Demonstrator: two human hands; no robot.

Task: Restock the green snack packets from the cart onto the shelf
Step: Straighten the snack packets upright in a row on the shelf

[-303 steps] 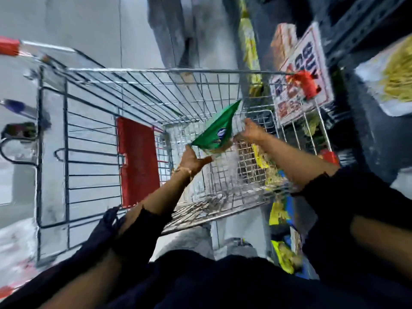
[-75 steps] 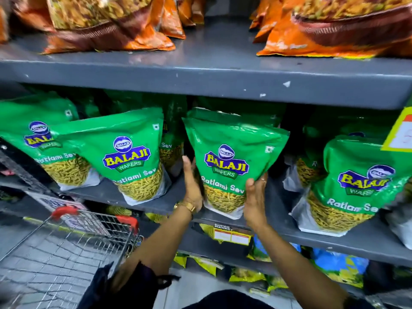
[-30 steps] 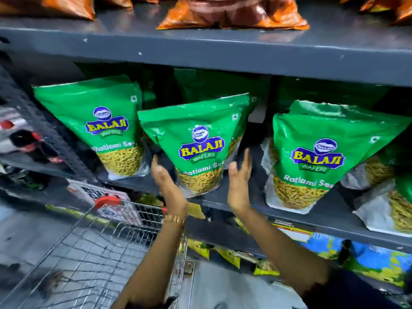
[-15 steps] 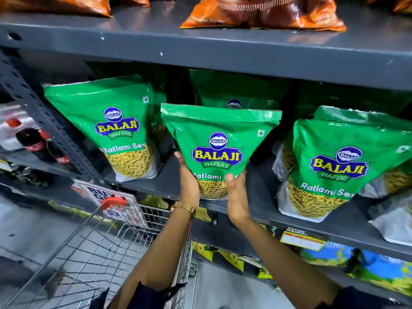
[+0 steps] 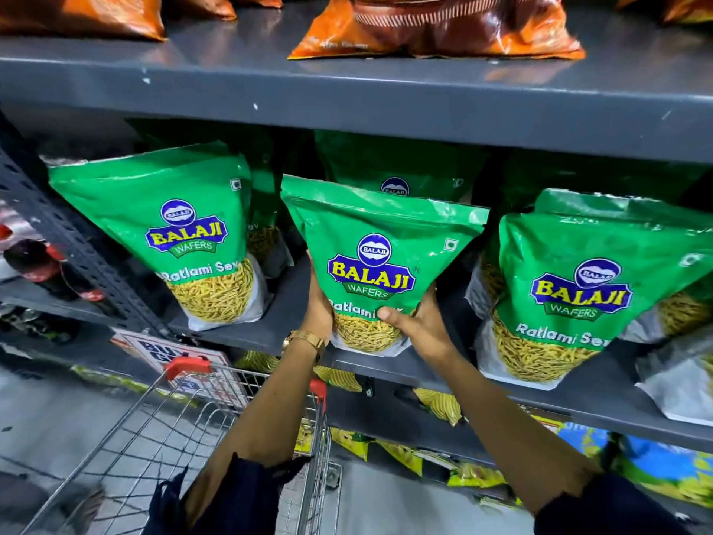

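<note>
At the far left a perforated grey upright (image 5: 58, 233) slants down past the end of the grey shelf (image 5: 432, 374), with dark bottles with red caps (image 5: 32, 260) blurred beyond it. The first green snack packet (image 5: 173, 225) stands upright on the shelf, leaning back a little, with more green packets half hidden behind it. Below it the wire cart (image 5: 162, 449) with red corner caps sits in front of a lower sign; what lies in its basket cannot be made out.

In the middle, the left hand (image 5: 318, 303), a gold watch (image 5: 303, 339) on its wrist, is pressed against the left lower side of the held green packet (image 5: 380, 260). The right hand (image 5: 418, 322) cups the right lower side, its thumb lying across the front over the printed name. Both sets of fingers are closed around this packet, which is upright with its bottom edge at the front lip of the shelf; whether it rests there cannot be told. Another green packet (image 5: 397, 164) stands just behind it.

To the right a third front packet (image 5: 582, 295) stands on the same shelf, near the held one but apart from it. On the shelf board above (image 5: 347, 94) lie orange packets (image 5: 436, 28), and yellow packets (image 5: 440, 403) show on the level below
</note>
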